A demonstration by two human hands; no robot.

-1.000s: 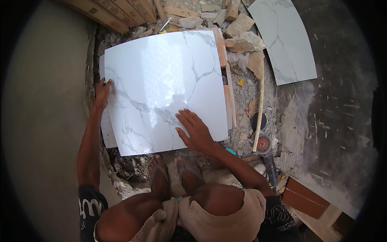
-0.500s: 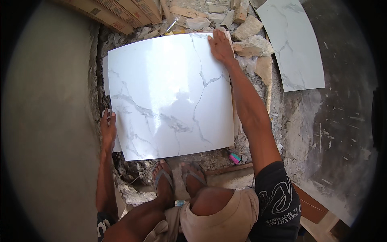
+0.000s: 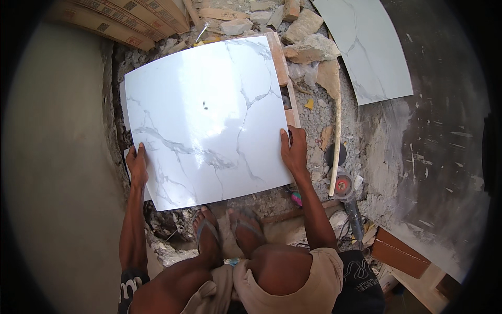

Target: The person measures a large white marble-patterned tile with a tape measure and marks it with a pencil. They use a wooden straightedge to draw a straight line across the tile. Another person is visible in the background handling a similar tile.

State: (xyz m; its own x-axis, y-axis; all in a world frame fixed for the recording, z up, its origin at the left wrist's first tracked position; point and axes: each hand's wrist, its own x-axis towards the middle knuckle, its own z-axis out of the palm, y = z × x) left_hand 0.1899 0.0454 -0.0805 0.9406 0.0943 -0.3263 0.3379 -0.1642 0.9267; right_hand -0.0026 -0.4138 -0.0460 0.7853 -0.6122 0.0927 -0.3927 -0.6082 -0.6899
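A large glossy white tile (image 3: 193, 152) with grey marble veins lies in front of my feet, tilted slightly in the view. My left hand (image 3: 137, 167) grips its left edge low down, thumb on the top face. On the opposite edge, my right hand (image 3: 295, 152) holds the tile with the thumb on top and the fingers around the side. A pale edge of another flat piece (image 3: 125, 112) peeks out beneath it on the left. Along the right side, a brown wooden piece (image 3: 278, 63) shows from under the tile. Both hands' fingertips are partly hidden.
Broken stones (image 3: 311, 49) and rubble lie beyond and to the right. A second marbled tile (image 3: 366, 52) rests at the far right. Nearer are a wooden stick (image 3: 336, 131) and an angle grinder (image 3: 351, 206). Cardboard boxes (image 3: 125, 23) stand far left, beside a smooth grey surface (image 3: 73, 157).
My right hand has come from the tile's far right corner down to its right edge. The tile has shifted a little left, baring more wood beneath. The grinder now shows.
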